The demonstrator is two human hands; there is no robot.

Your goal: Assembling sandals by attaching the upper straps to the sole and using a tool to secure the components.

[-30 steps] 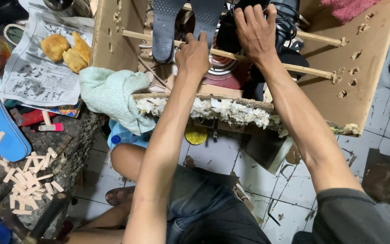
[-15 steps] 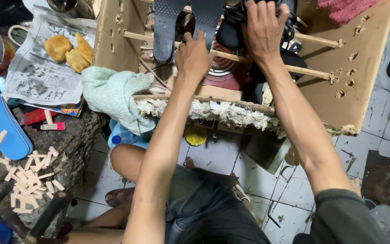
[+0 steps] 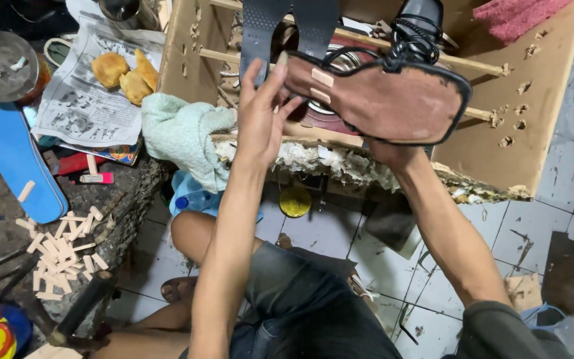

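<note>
Two hands up at the top centre of the head view, both on one sandal. It's held sole-up, brown underside showing, black straps bunched at its upper edge. Left hand has its fingers spread loose, fingertips touching the narrow end. Right hand grips from below, mostly hidden behind the sole. Behind them, a cardboard box crossed by wooden sticks, its lower edge ragged. Left of the frame: a rough dark workbench carrying newspaper with fried pieces on it, a pale green towel, a blue insole and a scatter of small wooden pegs. Lower right, grimy white floor tiles.
</note>
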